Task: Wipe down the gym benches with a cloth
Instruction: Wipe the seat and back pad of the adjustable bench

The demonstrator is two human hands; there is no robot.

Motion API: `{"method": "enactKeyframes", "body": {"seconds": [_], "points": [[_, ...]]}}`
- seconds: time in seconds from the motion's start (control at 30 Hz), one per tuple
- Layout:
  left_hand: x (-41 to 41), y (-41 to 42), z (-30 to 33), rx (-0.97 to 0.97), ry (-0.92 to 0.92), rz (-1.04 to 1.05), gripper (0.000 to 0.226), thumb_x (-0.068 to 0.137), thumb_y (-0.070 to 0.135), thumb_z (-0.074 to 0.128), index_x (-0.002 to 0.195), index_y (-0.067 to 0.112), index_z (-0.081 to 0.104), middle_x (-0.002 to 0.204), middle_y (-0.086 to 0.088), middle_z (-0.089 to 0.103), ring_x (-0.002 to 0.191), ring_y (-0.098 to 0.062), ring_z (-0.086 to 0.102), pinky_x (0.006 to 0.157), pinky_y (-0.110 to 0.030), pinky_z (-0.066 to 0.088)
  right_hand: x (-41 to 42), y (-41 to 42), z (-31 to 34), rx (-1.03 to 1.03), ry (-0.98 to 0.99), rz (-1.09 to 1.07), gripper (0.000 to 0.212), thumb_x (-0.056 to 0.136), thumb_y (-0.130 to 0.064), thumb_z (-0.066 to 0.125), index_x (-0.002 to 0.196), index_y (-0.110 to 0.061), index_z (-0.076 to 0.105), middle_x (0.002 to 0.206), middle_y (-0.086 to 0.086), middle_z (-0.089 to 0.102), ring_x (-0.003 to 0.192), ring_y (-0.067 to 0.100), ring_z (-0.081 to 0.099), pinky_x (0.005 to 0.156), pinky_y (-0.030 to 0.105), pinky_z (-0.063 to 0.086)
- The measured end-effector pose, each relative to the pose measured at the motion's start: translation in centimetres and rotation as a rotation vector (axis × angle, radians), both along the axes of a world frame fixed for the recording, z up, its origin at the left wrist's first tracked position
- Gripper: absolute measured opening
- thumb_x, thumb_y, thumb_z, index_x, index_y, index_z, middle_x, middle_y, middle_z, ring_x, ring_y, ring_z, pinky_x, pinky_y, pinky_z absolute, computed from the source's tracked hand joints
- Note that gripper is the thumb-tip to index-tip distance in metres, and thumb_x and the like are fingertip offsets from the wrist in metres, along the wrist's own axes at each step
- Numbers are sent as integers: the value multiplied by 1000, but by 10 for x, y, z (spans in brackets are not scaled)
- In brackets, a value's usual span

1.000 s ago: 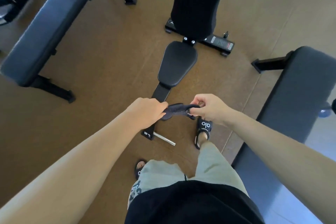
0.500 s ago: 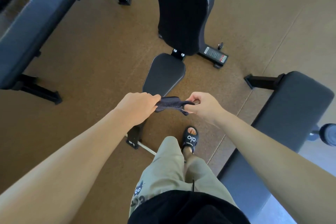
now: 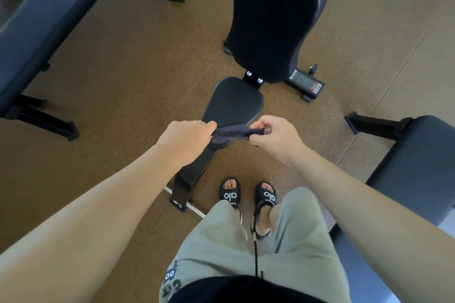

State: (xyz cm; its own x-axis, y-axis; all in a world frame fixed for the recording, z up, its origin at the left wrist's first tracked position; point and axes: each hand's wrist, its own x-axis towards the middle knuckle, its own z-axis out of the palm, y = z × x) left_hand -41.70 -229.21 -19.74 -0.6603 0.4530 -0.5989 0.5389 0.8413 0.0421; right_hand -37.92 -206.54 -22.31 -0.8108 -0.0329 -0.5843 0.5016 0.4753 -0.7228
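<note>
Brown gym floor and an upright bench (image 3: 236,103) lie below both hands, left hand (image 3: 188,139) and right hand (image 3: 277,136), each grip clamped on a dark cloth (image 3: 231,131).

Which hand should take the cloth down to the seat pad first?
Left, likely. Both hands pinch the cloth, but the left hand grips the bulkier end and hangs right over the seat pad's near edge; the right hand sits off its right side.

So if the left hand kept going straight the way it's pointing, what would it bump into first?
Probably the right hand: the left hand points across along the dark cloth both hold. Depth is unclear; the seat pad lies below.
</note>
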Motion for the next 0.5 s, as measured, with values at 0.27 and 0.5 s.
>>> {"method": "enactKeyframes", "body": {"seconds": [0.27,0.5], "points": [[-46,-4,-100,215,388,217,31,98,11,62,129,7,62,127,-12,66,111,-35,65,92,-43,53,-53,-19,-105,74,452,-6,32,84,-9,73,115,-13,67,119,-4,64,104,5,59,86,-1,38],[-39,8,-278,-94,134,184,79,101,63,40,164,23,15,171,-8,12,158,-30,8,128,-48,5,-57,-1,-291,307,202,276,39,96,-24,62,134,-27,61,154,-5,49,151,24,33,127,52,14]]}}
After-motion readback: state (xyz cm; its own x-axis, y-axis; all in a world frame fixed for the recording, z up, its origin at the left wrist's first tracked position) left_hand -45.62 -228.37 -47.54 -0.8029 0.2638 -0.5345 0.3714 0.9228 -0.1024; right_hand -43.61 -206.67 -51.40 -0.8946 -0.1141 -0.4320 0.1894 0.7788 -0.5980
